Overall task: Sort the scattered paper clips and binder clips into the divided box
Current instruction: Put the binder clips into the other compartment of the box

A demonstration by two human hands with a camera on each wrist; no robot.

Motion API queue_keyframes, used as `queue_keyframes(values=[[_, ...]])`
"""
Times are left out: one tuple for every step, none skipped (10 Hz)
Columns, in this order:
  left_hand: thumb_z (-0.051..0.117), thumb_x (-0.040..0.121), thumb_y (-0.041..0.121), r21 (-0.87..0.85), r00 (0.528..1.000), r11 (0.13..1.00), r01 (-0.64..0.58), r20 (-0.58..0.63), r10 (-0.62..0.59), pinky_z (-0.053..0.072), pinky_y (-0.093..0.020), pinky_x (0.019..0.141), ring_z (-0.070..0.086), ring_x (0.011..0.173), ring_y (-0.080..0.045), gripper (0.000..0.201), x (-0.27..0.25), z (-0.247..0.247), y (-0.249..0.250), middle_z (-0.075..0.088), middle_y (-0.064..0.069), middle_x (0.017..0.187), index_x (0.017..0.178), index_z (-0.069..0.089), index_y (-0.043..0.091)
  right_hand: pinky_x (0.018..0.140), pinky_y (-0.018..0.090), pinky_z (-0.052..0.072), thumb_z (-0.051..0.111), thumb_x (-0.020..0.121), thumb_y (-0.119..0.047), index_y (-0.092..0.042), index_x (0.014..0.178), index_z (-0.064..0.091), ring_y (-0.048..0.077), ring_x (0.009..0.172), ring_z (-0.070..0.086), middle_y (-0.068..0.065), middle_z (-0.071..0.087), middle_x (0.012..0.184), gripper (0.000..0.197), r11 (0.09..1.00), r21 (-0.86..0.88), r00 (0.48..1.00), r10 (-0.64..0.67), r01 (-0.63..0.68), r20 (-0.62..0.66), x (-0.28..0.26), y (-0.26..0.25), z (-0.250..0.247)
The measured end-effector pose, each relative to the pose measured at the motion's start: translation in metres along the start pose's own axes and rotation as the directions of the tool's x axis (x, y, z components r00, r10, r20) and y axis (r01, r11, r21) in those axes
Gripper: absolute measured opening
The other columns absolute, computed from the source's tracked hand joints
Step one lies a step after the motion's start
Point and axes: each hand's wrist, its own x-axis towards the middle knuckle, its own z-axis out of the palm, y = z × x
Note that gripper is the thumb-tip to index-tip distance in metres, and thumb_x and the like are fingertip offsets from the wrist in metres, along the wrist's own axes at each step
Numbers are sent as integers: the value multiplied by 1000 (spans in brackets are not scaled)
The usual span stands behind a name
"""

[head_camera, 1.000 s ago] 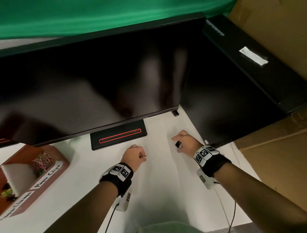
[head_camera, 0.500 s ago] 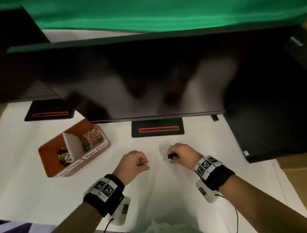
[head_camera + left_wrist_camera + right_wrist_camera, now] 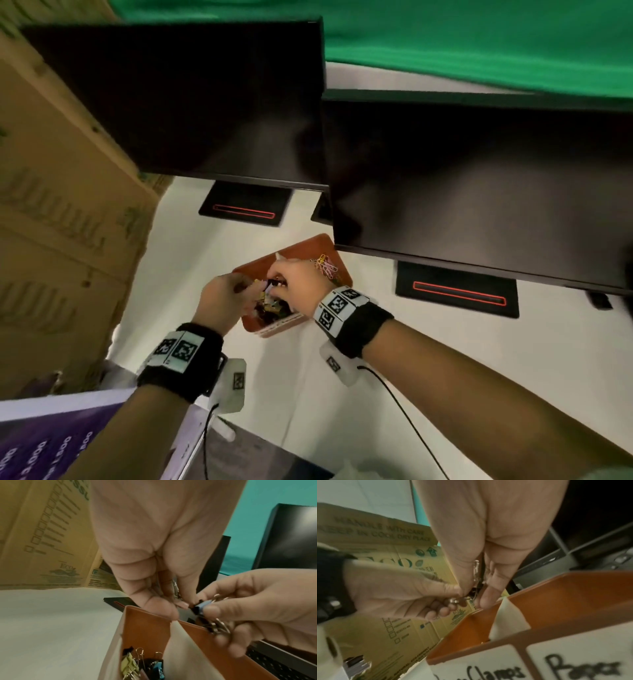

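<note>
1. Fingers (image 3: 217,609) of right hand (image 3: 301,281) pinching a small black and blue binder clip (image 3: 199,606); more clips bunched lower in same hand.
2. Fingers of left hand (image 3: 224,301) curled tight, tips touching that clip; something shiny tucked inside, too blurry to name.
3. Right under both sets of fingers: brown divided box (image 3: 308,248), clamp side holding other binder clips (image 3: 137,665). Paper clips (image 3: 325,265) just past right fingers, on far side of white divider (image 3: 506,616).
4. Step in hand: likely dropping off binder clips.
5. Next: probably loosen fingers over clamp side, not over divider.
6. Half a second ago: both hands low over bare tabletop, box off to left. Now over box.
</note>
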Motion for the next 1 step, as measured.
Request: queue_keyframes(values=[[45,84,60,-44,995,998,52,90,-48,54,-45,83,67,81,-29,52,10,-8,-3,72,-13,80,75,69,14,90,34,48,59,87,-25,-18,120,53,29,109,58,13,41,141,34,997,-18,996,81,-80,24,22,-10,22]])
